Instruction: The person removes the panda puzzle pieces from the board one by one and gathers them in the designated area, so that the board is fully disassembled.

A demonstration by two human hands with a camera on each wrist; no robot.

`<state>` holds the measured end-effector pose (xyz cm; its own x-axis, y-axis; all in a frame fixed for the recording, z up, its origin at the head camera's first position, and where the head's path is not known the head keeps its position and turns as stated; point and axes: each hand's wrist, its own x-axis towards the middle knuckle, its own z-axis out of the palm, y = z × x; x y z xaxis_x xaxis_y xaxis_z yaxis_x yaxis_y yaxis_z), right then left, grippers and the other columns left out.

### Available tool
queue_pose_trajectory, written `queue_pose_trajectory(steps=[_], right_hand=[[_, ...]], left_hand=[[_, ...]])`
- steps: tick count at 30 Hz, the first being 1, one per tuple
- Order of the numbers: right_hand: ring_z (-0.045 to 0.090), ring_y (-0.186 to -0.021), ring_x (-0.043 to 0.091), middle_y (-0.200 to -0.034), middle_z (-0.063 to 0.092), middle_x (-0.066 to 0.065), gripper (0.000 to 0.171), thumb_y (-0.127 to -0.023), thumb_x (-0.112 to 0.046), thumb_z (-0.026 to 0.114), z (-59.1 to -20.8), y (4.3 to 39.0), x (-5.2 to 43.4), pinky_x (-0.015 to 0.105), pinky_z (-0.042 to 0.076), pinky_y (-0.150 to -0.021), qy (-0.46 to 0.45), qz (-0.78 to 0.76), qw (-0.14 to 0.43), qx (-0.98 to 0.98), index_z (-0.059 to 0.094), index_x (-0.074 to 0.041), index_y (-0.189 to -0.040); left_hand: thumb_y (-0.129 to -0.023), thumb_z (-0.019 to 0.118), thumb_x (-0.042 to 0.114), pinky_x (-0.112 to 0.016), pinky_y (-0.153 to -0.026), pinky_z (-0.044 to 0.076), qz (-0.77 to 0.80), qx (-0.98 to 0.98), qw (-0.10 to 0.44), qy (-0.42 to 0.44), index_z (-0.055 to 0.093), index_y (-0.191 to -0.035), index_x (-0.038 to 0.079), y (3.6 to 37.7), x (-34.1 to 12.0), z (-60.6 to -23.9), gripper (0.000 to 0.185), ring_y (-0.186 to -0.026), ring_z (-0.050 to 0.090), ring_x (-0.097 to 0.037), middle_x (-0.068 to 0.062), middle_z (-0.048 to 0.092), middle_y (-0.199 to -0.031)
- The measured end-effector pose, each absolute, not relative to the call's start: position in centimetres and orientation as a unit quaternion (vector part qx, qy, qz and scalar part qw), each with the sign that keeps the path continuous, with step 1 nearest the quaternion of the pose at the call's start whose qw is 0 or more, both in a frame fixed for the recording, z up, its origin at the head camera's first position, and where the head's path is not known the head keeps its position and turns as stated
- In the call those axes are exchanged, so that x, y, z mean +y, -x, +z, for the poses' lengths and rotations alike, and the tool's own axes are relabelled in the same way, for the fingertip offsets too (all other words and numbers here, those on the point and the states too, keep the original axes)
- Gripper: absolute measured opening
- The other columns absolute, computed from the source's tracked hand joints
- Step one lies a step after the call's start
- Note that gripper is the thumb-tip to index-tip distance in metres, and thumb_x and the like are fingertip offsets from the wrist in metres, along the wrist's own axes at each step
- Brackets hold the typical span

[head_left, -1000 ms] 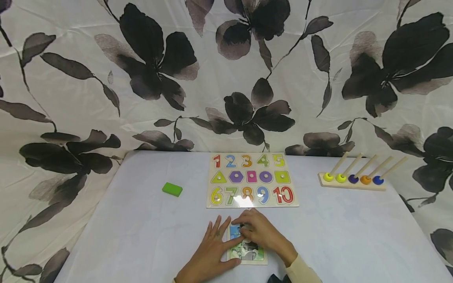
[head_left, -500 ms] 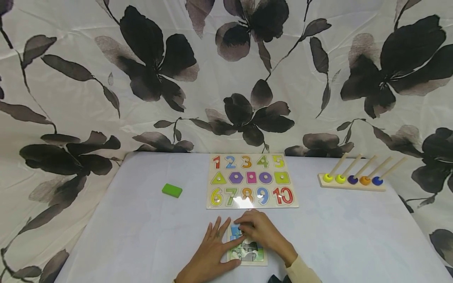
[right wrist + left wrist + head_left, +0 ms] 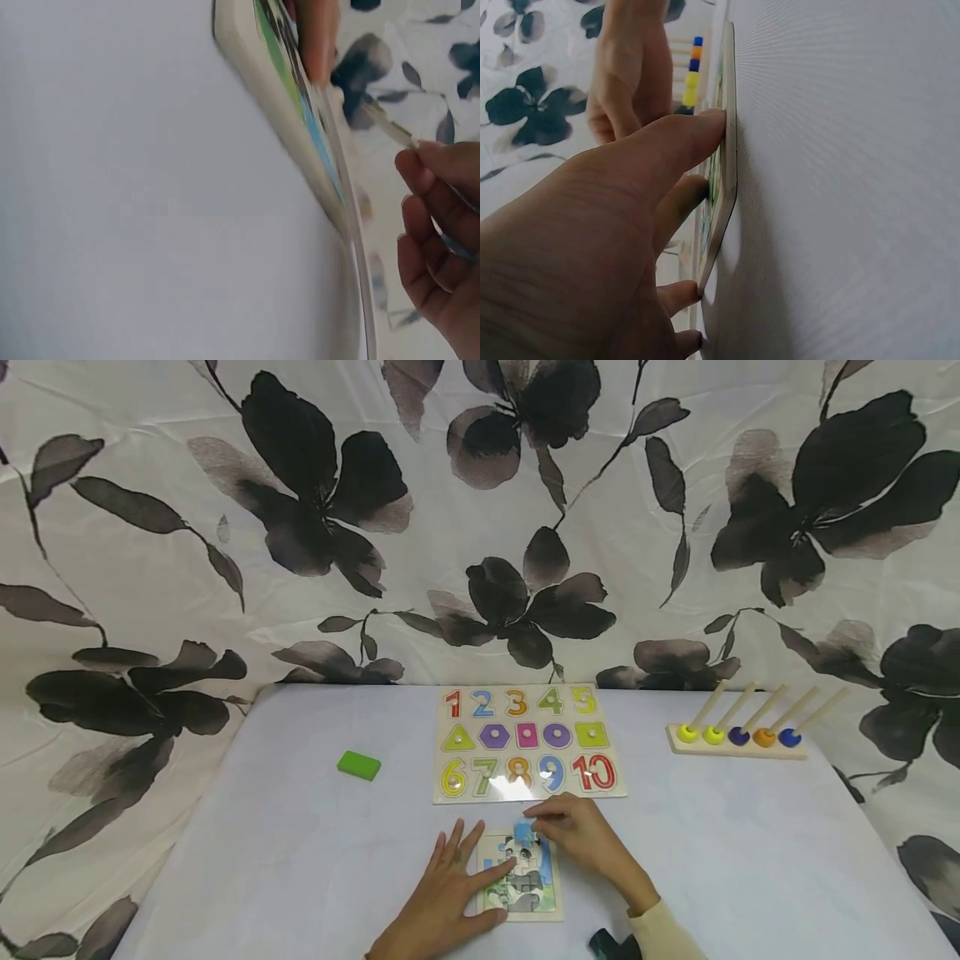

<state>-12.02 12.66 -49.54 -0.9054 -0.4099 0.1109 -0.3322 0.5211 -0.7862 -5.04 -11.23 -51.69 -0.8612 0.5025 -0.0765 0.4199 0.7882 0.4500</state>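
A green rectangular block (image 3: 358,766) lies leftmost on the white-covered table (image 3: 247,868). The left hand (image 3: 452,891) is spread, fingers straight, its thumb and index finger resting on a rectangular panda jigsaw (image 3: 542,905) with a pale wooden frame. The jigsaw lies flat, nearer the person than a pale wooden number-and-shape board (image 3: 540,718); its long axis runs away from the person, the panda's head toward the far end. There, the right hand (image 3: 588,839) pinches a small blue puzzle piece (image 3: 523,833). The right wrist view alone shows this piece nearly edge-on, thin and pale, slanting out from the fingertips, apart from the frame. Rightmost stands a wooden peg rack with coloured beads (image 3: 738,748).
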Motion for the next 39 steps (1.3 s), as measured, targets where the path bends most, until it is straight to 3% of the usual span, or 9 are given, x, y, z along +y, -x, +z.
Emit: queue_pose_trajectory(steps=[6, 16, 27, 39], right_hand=[[0.062, -0.085, 0.007, -0.097, 0.072, -0.004, 0.015, -0.087, -0.01, 0.069, -49.2, 12.2, 15.9, 0.024, 0.053, -0.076, 0.186, -0.442, 0.051, 0.876, 0.074, -0.013, -0.101], [0.062, -0.082, 0.007, -0.098, 0.071, 0.002, 0.013, -0.089, -0.012, 0.067, -49.9, 12.2, 19.9, 0.022, 0.053, -0.071, 0.168, -0.435, 0.122, 0.876, 0.072, -0.008, -0.101], [0.06, -0.075, 0.007, -0.092, 0.07, 0.001, 0.011, -0.089, -0.009, 0.065, -50.4, 12.0, 20.5, 0.021, 0.052, -0.067, 0.157, -0.428, 0.126, 0.881, 0.072, -0.007, -0.098], [0.055, -0.069, 0.006, -0.082, 0.065, -0.007, 0.013, -0.087, -0.003, 0.065, -50.7, 11.8, 20.4, 0.021, 0.049, -0.062, 0.139, -0.401, 0.111, 0.899, 0.072, -0.011, -0.095]], left_hand=[[-0.086, 0.051, 0.066, -0.06, -0.114, 0.006, 0.222, 0.941, 0.111, -0.228, 0.047, -0.138, 0.044, 5.1, -11.4, -51.4, 0.057, -0.146, 0.003, -0.041, -0.013, 0.017, -0.159], [-0.084, 0.052, 0.067, -0.059, -0.115, 0.006, 0.229, 0.941, 0.114, -0.222, 0.049, -0.137, 0.043, 4.8, -11.4, -51.5, 0.058, -0.146, 0.002, -0.04, -0.012, 0.018, -0.159], [-0.084, 0.054, 0.066, -0.059, -0.115, 0.007, 0.241, 0.938, 0.102, -0.228, 0.05, -0.137, 0.041, 4.8, -11.3, -51.7, 0.058, -0.146, 0.003, -0.04, -0.012, 0.019, -0.159], [-0.08, 0.067, 0.057, -0.055, -0.115, 0.014, 0.271, 0.934, 0.093, -0.214, 0.053, -0.135, 0.041, 5.1, -11.1, -51.6, 0.06, -0.146, 0.01, -0.037, -0.01, 0.021, -0.159]])
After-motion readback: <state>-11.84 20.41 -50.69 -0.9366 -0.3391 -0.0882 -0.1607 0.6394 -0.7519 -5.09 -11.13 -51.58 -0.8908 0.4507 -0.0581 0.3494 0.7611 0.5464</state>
